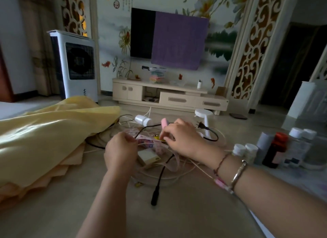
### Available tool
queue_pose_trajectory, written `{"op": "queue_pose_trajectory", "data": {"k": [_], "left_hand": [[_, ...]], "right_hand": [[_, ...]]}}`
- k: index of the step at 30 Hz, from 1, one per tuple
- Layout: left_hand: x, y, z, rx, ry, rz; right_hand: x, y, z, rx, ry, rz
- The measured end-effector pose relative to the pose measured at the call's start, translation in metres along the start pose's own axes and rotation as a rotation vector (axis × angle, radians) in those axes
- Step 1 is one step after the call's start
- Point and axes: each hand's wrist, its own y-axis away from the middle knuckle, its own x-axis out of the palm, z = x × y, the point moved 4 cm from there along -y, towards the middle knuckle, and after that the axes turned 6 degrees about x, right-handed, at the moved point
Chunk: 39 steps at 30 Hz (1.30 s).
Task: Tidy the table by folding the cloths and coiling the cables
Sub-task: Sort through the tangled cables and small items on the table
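Bare forearms; right wrist wears a metal bangle (238, 173) and perhaps a braided cord (220, 164).

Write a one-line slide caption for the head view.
Both hands, left and right, work a tangle of cables on the table beside a heaped yellow cloth.

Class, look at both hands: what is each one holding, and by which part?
Both hands pinch thin pale cables from the tangle: left hand at a bunch of strands, right hand further along. Exact part cannot be told.

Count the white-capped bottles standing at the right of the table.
4 that I can make out: two small bottles side by side nearest the right hand, and two taller clear ones behind the red-capped dark bottle. More may be hidden.
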Motion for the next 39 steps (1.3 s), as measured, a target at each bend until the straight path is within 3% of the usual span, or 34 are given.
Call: {"op": "queue_pose_trajectory", "data": {"k": [6,12,19,28,36,39], "left_hand": [[0.007,-0.01,0.002,-0.026,-0.009,0.055],[0.01,-0.007,-0.004,0.008,-0.051,0.064],[0.011,0.001,-0.005,-0.006,-0.055,0.103],[0.012,0.001,-0.004,-0.001,-0.059,0.102],[0.013,0.001,-0.004,0.01,-0.059,0.097],[0.013,0.0,-0.005,0.013,-0.044,0.089]], "right_hand": [[0.025,-0.02,0.008,0.126,0.19,0.073],[0.021,-0.013,0.003,0.103,0.266,-0.066],[0.027,-0.009,-0.007,0.166,0.368,0.012],[0.037,-0.012,-0.009,0.228,0.261,0.135],[0.044,-0.015,-0.007,0.217,0.23,0.139],[0.045,-0.018,-0.01,0.249,0.116,0.148]]}}
